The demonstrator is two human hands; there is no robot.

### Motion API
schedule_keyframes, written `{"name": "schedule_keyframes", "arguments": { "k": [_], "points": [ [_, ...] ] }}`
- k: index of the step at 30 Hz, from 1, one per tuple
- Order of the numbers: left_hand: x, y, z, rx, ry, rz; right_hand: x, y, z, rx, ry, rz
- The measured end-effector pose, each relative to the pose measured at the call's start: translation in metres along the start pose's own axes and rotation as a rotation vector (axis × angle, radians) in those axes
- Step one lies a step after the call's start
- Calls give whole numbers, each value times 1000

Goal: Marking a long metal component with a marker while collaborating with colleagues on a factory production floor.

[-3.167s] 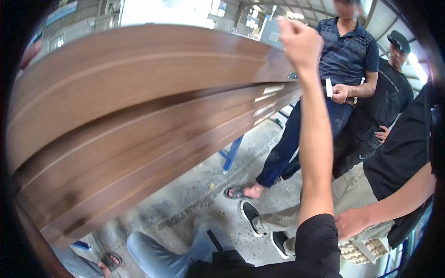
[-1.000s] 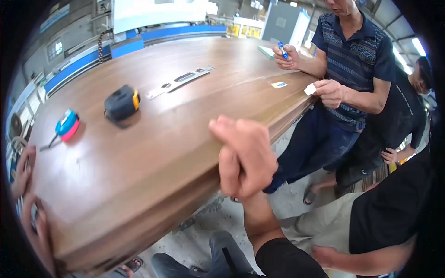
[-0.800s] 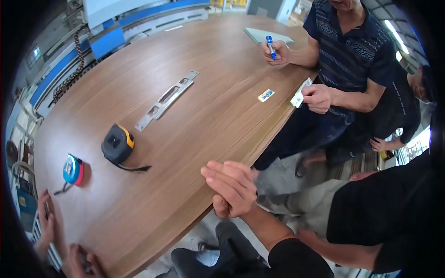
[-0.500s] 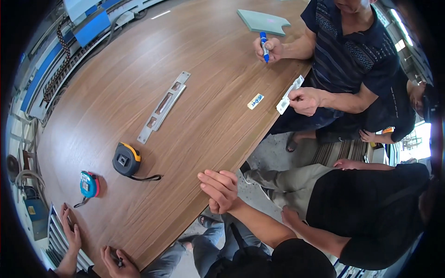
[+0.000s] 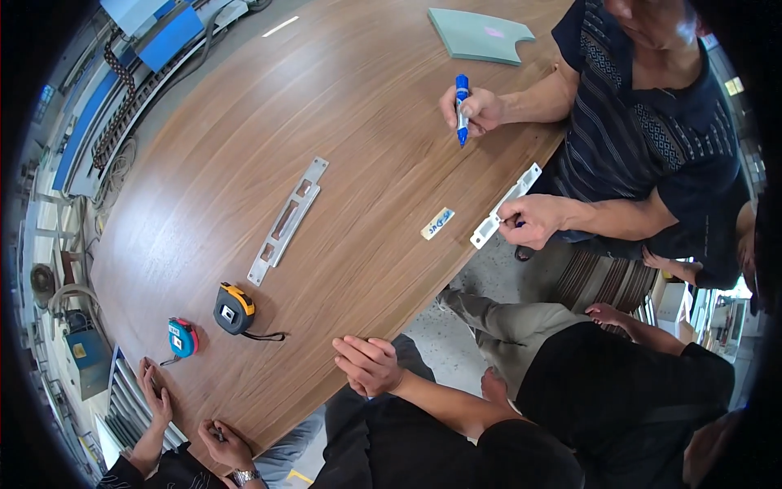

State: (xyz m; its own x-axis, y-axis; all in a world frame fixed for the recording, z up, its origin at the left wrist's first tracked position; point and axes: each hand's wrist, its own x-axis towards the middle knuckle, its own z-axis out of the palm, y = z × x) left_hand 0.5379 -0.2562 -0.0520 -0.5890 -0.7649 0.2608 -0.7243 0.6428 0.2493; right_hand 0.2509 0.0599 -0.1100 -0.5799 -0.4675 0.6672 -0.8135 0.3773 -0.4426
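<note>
My right hand (image 5: 368, 365) reaches in from the lower right and rests at the edge of a brown wood-grain board (image 5: 366, 244). Its fingers stretch loosely left, with nothing seen in them. My left hand is out of view. Farther off on the board lie a black and yellow tape measure (image 5: 234, 309), a smaller teal and red one (image 5: 182, 337) and a slotted silver metal plate (image 5: 287, 222). Across to the right, a co-worker holds a blue marker (image 5: 462, 110), tip down, in one hand and a white slotted metal piece (image 5: 507, 205) at the board's edge in the other.
A small label with blue handwriting (image 5: 437, 223) lies near the co-worker. A pale green notched panel (image 5: 481, 37) sits at the far edge. Another person's hands (image 5: 224, 444) rest at the lower-left corner. A person in khaki trousers (image 5: 521, 326) stands right. Blue machinery (image 5: 167, 37) stands far left.
The view has shifted, so most things on the board appear lower. My right hand stays at the board's edge. A watch now shows on the lower-left person's wrist.
</note>
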Motion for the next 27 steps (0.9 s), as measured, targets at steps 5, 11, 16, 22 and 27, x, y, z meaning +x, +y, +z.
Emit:
{"name": "schedule_keyframes", "arguments": {
  "k": [5,11,16,22,27],
  "points": [
    [15,19,7,73,33,55,2,0,-6,1,-58,-2],
    [54,48,1,-12,-101,271,55,-13,-28,136,-137,145],
    [78,53,-3,-122,-267,497,91,11,-30,47,-126,449],
    [75,47,4,-139,-226,429,91,14,-9,-134,-8,410],
    [80,48,1,-209,-276,422,85,13,-7,-174,-17,447]
  ]
}}
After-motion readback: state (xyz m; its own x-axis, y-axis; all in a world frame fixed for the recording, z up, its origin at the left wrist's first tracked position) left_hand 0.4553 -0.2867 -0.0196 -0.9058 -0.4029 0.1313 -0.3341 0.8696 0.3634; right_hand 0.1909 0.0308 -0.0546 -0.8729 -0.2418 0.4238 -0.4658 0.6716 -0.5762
